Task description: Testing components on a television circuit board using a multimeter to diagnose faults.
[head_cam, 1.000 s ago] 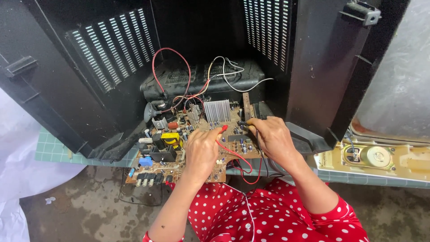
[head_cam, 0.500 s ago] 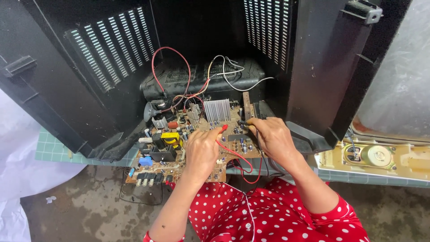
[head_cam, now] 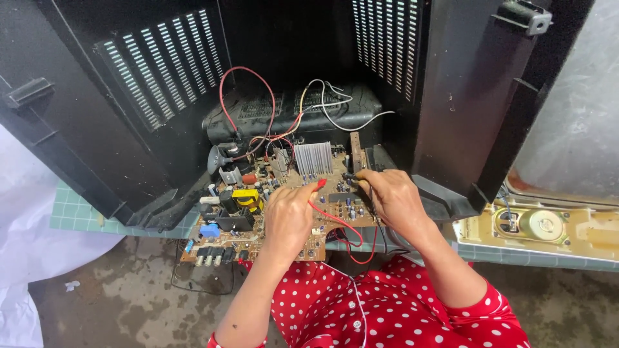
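A brown circuit board (head_cam: 242,212) crowded with parts sticks out of a black television casing (head_cam: 451,96). My left hand (head_cam: 287,216) rests on the board and pinches a red test probe (head_cam: 318,184) whose red lead (head_cam: 342,222) loops toward my lap. My right hand (head_cam: 393,200) holds a black test probe (head_cam: 351,176) with its tip on the board beside a ribbed metal heat sink (head_cam: 313,158). Red and white wires (head_cam: 277,122) rise from the board into the casing.
A gold panel with a round speaker (head_cam: 541,224) lies at the right on a green gridded mat (head_cam: 77,212). White plastic sheeting (head_cam: 26,238) lies at the left. The stained concrete floor (head_cam: 129,303) is below, and a red polka-dot garment (head_cam: 380,309) covers my lap.
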